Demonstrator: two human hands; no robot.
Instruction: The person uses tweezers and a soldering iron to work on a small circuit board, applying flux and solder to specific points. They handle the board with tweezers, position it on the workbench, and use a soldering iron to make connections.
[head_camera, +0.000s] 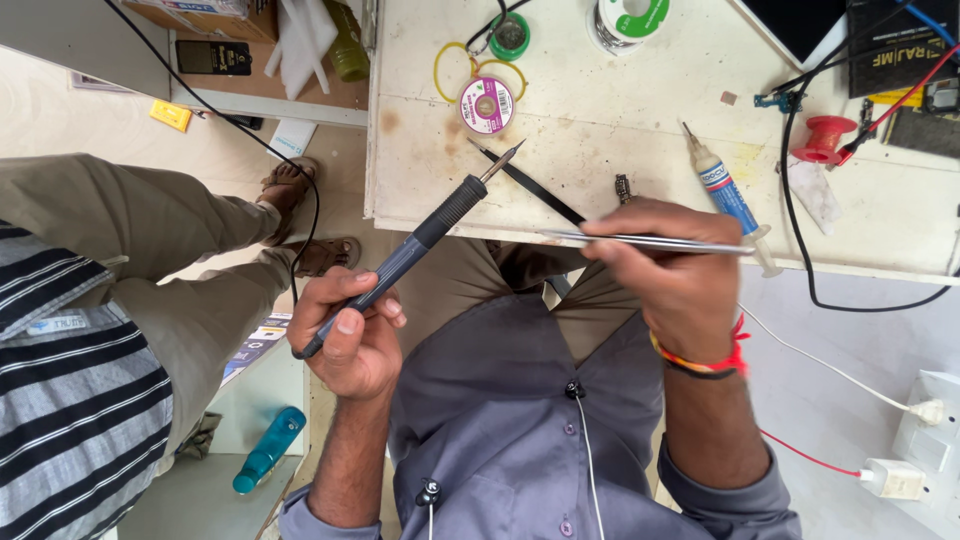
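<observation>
My left hand (350, 335) grips the dark blue-black handle of a soldering iron (420, 240), whose metal tip points up and right over the front edge of the white worktable (600, 120). My right hand (675, 275) holds silver tweezers (650, 241) level, points to the left, just in front of the table edge. A thin black tool (530, 185) lies on the table between the iron's tip and my right hand. Both hands hover above my lap and grey shirt.
On the table lie a pink-labelled wick spool (487, 105), yellow rings (455, 65), a solder reel (625, 18), a blue-labelled syringe (727, 190), a red spool (825, 138) and black cables. Another person in a striped shirt (70, 380) sits at left. A teal bottle (268, 450) and white plugs (905, 475) lie below.
</observation>
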